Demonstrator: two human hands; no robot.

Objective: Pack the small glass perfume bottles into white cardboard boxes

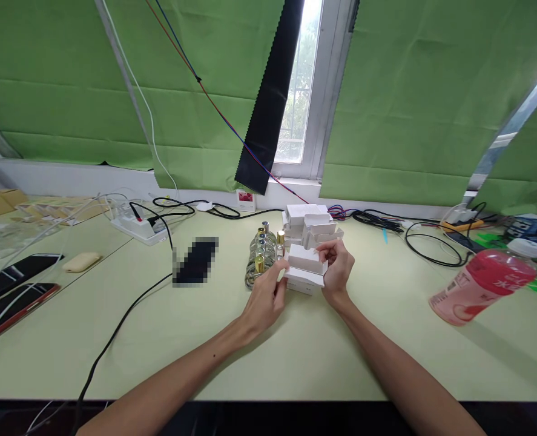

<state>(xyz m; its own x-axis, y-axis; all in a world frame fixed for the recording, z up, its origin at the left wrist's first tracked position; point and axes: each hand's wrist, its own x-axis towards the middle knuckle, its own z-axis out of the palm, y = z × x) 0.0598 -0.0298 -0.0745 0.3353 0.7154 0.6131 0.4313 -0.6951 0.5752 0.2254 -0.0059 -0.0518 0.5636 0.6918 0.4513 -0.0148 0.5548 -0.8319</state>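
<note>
Both hands hold a small white carton box above the pale green table. My left hand pinches its left end, fingers closed. On the right end, my right hand grips with fingers curled round the open flap. Just behind lie several small glass bottles with gold caps. A stack of more white boxes stands behind the held box.
A pink-capped drink bottle lies tilted at the right. A white power strip and black cables cross the left side. Phones and a beige bar lie at far left. Green cloth covers the window wall.
</note>
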